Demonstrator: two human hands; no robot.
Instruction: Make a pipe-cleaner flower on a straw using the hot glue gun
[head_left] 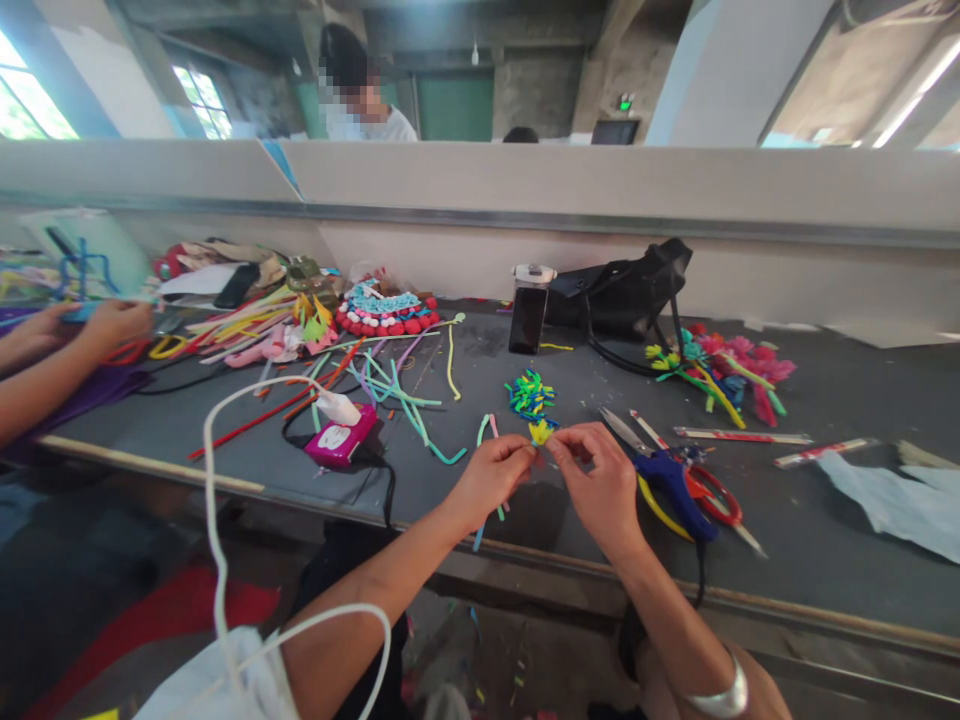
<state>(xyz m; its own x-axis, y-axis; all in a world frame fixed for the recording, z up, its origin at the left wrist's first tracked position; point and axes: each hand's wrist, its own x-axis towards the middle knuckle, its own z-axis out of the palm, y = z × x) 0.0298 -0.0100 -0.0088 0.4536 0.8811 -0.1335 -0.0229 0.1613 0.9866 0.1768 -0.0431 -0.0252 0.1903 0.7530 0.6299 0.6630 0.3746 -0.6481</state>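
Both of my hands meet over the dark table around a small yellow pipe-cleaner flower (pixel 539 432). My left hand (pixel 499 475) is closed, pinching the flower's lower end from the left. From the right, my right hand (pixel 598 480) pinches at the edge of its yellow tips. Just beyond them lies a pile of short green, blue and yellow pipe-cleaner pieces (pixel 529 396). Pale green and pink pipe cleaners (pixel 484 428) lie beside and partly under my left hand. To the right of my right hand rests a blue glue gun (pixel 671 490).
Scissors with red handles (pixel 716 495) lie by the glue gun. A phone (pixel 528 320) leans against a bottle near a black bag (pixel 630 290). Finished pipe-cleaner flowers (pixel 742 370) lie at right. A pink power adapter (pixel 341 437) with a white cable sits left. A co-worker's hands (pixel 112 325) work far left.
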